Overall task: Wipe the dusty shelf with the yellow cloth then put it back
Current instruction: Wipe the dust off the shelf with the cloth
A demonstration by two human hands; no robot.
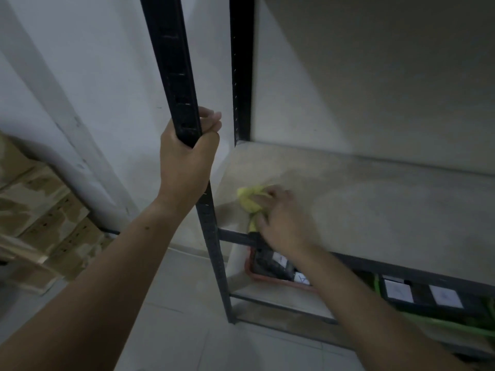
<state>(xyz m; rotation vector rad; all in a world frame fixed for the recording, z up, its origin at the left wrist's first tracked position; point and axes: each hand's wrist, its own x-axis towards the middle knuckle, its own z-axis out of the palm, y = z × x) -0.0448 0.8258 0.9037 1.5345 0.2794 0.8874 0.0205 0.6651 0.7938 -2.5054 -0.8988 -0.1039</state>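
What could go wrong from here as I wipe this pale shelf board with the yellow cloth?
1. The right hand works the crumpled yellow cloth at the front edge of the pale dusty shelf board; dust swept off may fall into the red tray below.
2. The cloth's tail hangs by the dark front rail and might snag.
3. The left hand grips the slotted black metal upright; its edges could pinch.

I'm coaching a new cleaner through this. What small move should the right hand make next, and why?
Probably sweep the yellow cloth rightward along the shelf. The right hand holds it near the front-left corner, the surface to its right looks dusty, and the left hand grips the black post.
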